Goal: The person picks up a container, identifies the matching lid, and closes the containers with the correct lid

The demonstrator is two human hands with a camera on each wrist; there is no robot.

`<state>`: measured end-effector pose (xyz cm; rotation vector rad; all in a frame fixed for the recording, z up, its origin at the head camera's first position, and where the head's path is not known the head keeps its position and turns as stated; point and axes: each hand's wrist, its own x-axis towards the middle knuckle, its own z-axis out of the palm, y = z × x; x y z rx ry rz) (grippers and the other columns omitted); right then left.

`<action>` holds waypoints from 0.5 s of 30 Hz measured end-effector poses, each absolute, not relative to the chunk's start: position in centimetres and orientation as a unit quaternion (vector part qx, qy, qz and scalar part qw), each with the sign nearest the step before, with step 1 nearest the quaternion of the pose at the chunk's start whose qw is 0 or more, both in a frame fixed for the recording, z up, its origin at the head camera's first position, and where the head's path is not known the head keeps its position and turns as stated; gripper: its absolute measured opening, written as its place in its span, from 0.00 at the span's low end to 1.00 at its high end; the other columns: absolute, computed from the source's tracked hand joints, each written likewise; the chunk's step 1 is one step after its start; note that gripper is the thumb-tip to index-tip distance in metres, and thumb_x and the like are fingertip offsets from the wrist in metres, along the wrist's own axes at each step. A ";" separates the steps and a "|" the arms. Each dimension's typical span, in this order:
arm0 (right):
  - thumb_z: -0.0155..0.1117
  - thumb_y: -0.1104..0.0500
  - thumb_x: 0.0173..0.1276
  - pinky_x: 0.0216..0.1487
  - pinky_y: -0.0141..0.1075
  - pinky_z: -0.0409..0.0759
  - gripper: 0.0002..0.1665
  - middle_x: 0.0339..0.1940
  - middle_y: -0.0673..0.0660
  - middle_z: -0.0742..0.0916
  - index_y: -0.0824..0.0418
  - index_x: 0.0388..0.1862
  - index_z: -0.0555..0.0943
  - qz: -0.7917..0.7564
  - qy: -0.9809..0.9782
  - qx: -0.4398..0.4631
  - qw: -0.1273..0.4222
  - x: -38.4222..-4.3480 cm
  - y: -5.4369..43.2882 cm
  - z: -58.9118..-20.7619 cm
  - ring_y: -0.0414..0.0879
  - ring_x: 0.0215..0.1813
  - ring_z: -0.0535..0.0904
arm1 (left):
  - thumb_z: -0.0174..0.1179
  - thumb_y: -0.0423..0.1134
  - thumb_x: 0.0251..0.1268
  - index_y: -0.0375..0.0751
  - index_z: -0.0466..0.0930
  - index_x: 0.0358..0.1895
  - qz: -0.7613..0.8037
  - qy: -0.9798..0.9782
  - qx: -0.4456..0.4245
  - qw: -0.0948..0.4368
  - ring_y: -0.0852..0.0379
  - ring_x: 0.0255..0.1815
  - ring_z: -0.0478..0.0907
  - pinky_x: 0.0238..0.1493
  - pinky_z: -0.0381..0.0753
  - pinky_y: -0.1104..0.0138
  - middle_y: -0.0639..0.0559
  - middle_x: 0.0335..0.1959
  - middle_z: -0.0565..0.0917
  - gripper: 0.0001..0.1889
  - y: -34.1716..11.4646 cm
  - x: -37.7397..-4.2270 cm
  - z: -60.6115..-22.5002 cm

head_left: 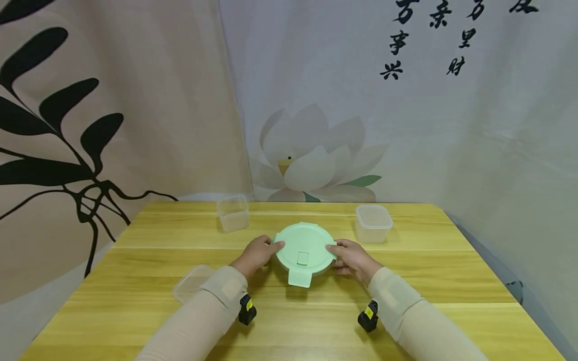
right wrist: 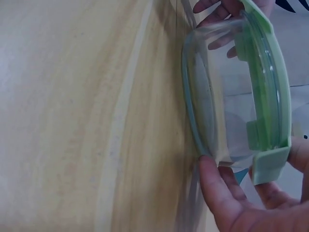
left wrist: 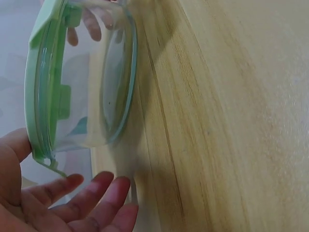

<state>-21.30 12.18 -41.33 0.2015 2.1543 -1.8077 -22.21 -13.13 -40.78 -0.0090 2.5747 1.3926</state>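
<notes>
A round glass food container [left wrist: 79, 104] with a mint green snap lid [head_left: 307, 240] is held between both hands above the wooden table, its shadow beneath. One lid latch [head_left: 300, 279] juts toward me, folded outward. My left hand [head_left: 258, 253] holds the left side, thumb on the lid edge; in the left wrist view its index finger is at a flared side latch and the other fingers spread beside the glass. The right hand [head_left: 354, 258] grips the opposite side, thumb on the lid. Seen from the right wrist, its fingers [right wrist: 217, 188] support the glass low down, near the base.
On the wooden table [head_left: 406, 321], a clear plastic box [head_left: 233, 215] stands at the back left and a frosted square box [head_left: 374, 225] at the back right. A flat clear piece [head_left: 191, 283] lies beside the left forearm. A printed cloth [head_left: 316, 60] hangs behind.
</notes>
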 end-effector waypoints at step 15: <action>0.55 0.54 0.75 0.44 0.47 0.83 0.29 0.40 0.59 0.82 0.68 0.68 0.65 -0.632 0.757 0.061 0.157 -21.3 12.1 -41.3 0.46 0.35 0.82 | 0.53 0.53 0.72 0.33 0.73 0.56 0.502 0.850 -0.023 0.155 0.46 0.42 0.75 0.37 0.77 0.56 0.41 0.49 0.76 0.25 -13.3 -22.1 -40.2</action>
